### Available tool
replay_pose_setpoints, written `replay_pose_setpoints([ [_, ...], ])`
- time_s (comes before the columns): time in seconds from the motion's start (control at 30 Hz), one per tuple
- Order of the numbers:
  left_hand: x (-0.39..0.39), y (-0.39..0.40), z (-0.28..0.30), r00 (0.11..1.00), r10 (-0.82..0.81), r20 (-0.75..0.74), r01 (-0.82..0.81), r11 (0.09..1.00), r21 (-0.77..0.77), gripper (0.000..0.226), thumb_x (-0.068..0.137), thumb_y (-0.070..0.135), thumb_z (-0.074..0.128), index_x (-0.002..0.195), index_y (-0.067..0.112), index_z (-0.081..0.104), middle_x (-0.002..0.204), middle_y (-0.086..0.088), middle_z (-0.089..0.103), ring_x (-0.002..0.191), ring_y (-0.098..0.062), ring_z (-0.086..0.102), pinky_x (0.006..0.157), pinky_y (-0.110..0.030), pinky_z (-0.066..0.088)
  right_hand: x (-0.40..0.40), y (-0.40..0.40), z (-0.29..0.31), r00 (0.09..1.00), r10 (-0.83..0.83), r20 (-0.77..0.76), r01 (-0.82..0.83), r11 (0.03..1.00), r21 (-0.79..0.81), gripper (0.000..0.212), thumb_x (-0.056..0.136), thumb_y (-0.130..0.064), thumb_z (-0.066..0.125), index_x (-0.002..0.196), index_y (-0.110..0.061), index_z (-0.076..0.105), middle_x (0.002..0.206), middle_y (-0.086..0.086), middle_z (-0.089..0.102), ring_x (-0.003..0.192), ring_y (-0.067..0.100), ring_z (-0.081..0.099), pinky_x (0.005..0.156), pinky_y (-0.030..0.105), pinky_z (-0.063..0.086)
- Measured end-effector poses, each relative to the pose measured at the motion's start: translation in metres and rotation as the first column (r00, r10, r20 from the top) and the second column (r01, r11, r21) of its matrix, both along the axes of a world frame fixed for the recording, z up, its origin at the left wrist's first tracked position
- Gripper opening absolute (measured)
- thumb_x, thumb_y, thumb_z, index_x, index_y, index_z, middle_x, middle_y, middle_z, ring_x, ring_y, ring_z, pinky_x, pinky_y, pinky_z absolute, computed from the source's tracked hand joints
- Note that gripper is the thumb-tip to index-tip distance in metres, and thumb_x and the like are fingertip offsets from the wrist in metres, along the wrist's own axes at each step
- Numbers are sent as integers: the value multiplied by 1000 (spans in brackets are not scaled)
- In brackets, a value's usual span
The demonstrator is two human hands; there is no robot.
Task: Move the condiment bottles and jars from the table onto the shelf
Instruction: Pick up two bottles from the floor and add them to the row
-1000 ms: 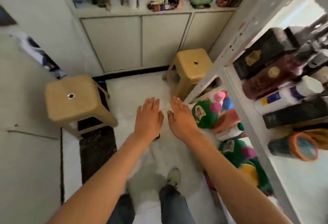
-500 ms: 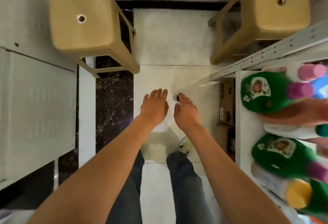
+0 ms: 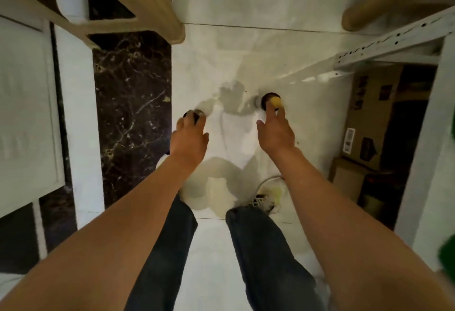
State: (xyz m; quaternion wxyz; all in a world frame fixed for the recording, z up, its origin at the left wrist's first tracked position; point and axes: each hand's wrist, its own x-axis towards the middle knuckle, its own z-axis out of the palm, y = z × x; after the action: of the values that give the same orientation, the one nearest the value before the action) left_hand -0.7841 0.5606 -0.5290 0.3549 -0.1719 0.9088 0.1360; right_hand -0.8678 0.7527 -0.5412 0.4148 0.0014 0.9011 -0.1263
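The person is standing and looking straight down, and the view is tipping lower than a moment ago, so the full shelf on the right is slipping out of sight; only a blurry green bottle (image 3: 448, 254) is peeking in at the edge. Past the dark trousers (image 3: 261, 256) and a shoe (image 3: 264, 202), both arms are reaching down. Half a second ago the two hands were side by side, nearly touching. Now they are spreading apart, each going for its own thing. The left hand (image 3: 189, 138) is curling its fingers over a small dark jar (image 3: 191, 114), but I cannot tell if its grip is closing on it. The right hand (image 3: 275, 130) is stretching out with its thumb held wide, so its grip is looking apart, and its fingertips are touching the yellow cap of a dark bottle (image 3: 270, 100). Both things seem to be sitting low down by the white floor (image 3: 246, 47), not on a worktop. So two pick-ups are likely starting at once. Farther off, stool legs (image 3: 147, 2) and the shelf's metal frame (image 3: 394, 39) with brown boxes (image 3: 369, 113) under it are showing.
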Motion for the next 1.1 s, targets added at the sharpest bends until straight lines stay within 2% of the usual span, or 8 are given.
replay_pose_setpoints([
  [0.13,-6,-10,-56,996,23,82,-16,996,-85,57,100,29,48,150,19,22,157,-11,11,139,-37,24,97,-48,47,-19,6,-53,994,-92,-62,92,996,-7,61,105,-22,41,158,-21,10,162,21,12,136,37,38,105,43,38],
  [0.23,-9,-15,-84,985,125,121,-113,988,-101,51,99,22,53,143,10,31,140,-18,34,119,-40,48,88,-46,49,-31,8,-79,971,-109,-215,108,994,-19,42,102,-16,46,142,-8,39,135,23,44,113,40,55,86,39,44],
  [0.33,-8,-19,-97,975,222,29,-217,969,-116,35,96,11,55,129,3,44,124,-21,48,105,-41,57,84,-44,49,-32,7,-89,952,-113,-285,111,994,-21,32,99,-13,51,130,-2,47,124,22,51,101,38,58,75,33,40],
  [0.5,1,-20,-93,955,292,-53,-294,955,-42,25,95,13,54,115,-2,53,113,-22,57,99,-39,59,81,-44,49,-15,11,-79,952,-170,-255,153,984,-87,26,94,-3,52,119,-4,53,119,18,53,97,32,58,73,25,37],
  [0.6,4,-4,-74,921,378,-93,-376,926,34,22,91,10,58,110,-1,55,108,-19,59,92,-36,60,72,-40,50,2,15,-63,937,-252,-242,225,965,-136,27,94,-4,54,121,-4,55,119,16,52,98,30,58,76,24,37],
  [0.77,8,18,-22,909,380,-171,-350,919,182,19,84,5,64,101,4,57,93,-12,63,79,-28,60,65,-35,47,38,15,-15,901,-361,-239,314,925,-214,28,93,-5,57,120,-7,59,119,14,51,97,29,58,79,21,36],
  [0.97,4,38,78,860,380,-340,-234,887,398,28,77,12,75,103,15,66,98,-2,68,86,-20,62,77,-31,52,68,22,96,850,-427,-307,337,890,-306,30,91,-4,64,120,-9,62,116,10,52,90,17,55,82,14,38],
  [1.1,-8,49,162,811,388,-438,-162,868,469,32,76,17,79,107,15,68,101,-3,70,90,-19,63,82,-34,55,72,27,186,754,-549,-361,391,817,-424,33,87,0,67,119,-6,63,115,10,51,95,14,52,84,7,36],
])
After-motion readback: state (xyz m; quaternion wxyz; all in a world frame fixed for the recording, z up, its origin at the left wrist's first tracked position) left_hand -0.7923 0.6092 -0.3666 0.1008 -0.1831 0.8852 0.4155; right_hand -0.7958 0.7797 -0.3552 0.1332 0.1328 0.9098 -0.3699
